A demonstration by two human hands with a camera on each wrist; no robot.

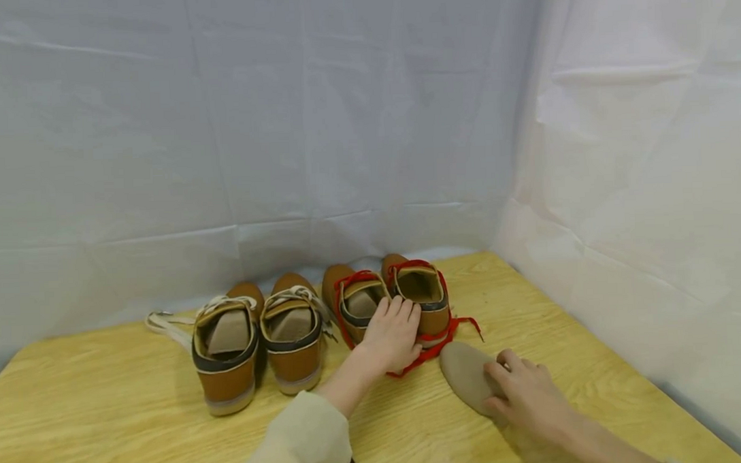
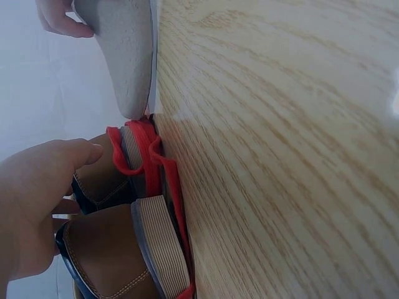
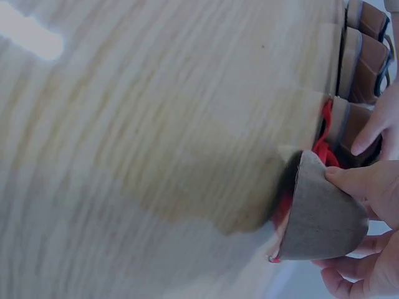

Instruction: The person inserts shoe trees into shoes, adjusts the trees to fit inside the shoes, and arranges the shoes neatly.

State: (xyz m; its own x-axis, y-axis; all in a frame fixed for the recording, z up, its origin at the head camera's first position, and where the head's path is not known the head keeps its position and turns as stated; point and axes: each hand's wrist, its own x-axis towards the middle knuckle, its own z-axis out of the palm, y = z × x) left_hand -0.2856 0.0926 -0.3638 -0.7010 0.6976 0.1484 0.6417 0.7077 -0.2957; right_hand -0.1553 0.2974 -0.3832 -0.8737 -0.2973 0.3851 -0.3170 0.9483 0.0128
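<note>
My right hand (image 1: 526,393) pinches a beige insole (image 1: 466,371) over the right part of the table, thumb on one face and fingers on the other. In the right wrist view the insole (image 3: 324,218) shows its rounded end. My left hand (image 1: 394,329) lies at the heels of two brown shoes with red laces, its fingers extended. In the left wrist view its thumb (image 2: 78,151) lies straight beside the heel of the right red-laced shoe (image 1: 435,318). That shoe looks dark inside, while the left red-laced shoe (image 1: 362,304) has a beige piece in it.
To the left stand two more brown shoes, one (image 1: 229,383) beside the other (image 1: 295,363), with cream laces and beige pieces inside. Loose red lace (image 1: 438,348) trails behind the right shoe. The wooden table (image 1: 107,404) is bordered by white sheeting (image 1: 342,123) at the back and right.
</note>
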